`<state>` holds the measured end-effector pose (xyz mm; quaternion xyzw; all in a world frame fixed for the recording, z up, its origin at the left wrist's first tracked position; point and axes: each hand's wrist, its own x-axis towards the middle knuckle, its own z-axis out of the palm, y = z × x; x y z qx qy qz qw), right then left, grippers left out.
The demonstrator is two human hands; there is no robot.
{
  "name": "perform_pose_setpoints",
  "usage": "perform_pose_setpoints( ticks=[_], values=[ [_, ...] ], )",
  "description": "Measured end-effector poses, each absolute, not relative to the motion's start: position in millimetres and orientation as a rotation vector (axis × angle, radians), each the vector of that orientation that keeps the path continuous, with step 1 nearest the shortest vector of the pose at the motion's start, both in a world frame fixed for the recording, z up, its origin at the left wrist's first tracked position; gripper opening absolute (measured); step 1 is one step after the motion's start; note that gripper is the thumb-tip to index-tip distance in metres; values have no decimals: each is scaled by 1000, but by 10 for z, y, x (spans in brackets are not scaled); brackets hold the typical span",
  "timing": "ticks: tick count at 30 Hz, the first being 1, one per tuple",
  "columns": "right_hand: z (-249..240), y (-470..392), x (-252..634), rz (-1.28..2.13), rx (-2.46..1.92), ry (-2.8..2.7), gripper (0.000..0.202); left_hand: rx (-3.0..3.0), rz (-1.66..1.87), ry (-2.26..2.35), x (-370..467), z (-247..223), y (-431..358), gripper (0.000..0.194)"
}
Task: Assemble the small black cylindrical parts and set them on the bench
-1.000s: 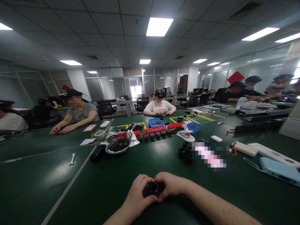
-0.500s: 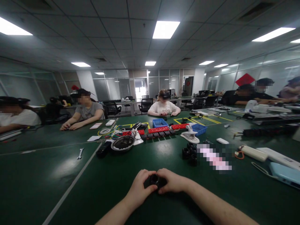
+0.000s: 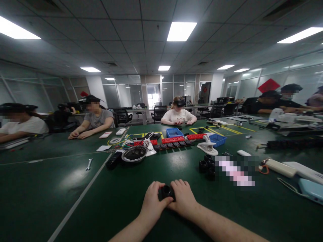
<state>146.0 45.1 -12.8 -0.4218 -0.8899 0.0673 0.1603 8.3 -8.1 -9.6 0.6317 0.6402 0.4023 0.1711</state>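
Green surface (image 3: 121, 195) beneath a small black cylindrical piece with a round opening (image 3: 167, 191), now gripped more closely by two hands.
The left hand (image 3: 151, 201) pinches its left side between thumb and fingers; the right hand (image 3: 183, 200) has turned further over and closes round its right side, hiding more of it. Its opening faces up, near the wearer and well apart from the cluster of black round pieces (image 3: 211, 173).
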Motion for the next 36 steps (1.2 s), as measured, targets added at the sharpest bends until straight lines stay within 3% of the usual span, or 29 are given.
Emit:
perform_pose_setpoints(
  ticks=[4, 11, 17, 23, 25, 28, 32, 36],
  values=[
    [-108, 566, 1557, 492, -962, -2646, 57, 1846, 1122, 1662, 11, -96, -79, 34],
    [-56, 786, 1739, 922, -694, -2682, 38, 1880, 1026, 1481, -58, -77, -55, 41],
    [-111, 750, 1650, 844, -821, -2652, 35, 1880, 1093, 1563, -11, -101, -44, 35],
    [-180, 485, 1460, 126, -1192, -2572, 35, 1864, 1220, 1736, 73, -144, -61, 30],
    [-155, 465, 1442, 103, -1177, -2575, 41, 1887, 1217, 1702, 60, -145, -68, 30],
    [-71, 553, 1478, 400, -1076, -2660, 52, 1919, 1192, 1639, 13, -145, -83, 33],
    [1, 735, 1579, 1031, -789, -2686, 41, 1943, 1151, 1558, -40, -160, -85, 36],
    [-55, 765, 1605, 1028, -856, -2665, 36, 1935, 1139, 1547, -35, -181, -66, 37]
  ],
)
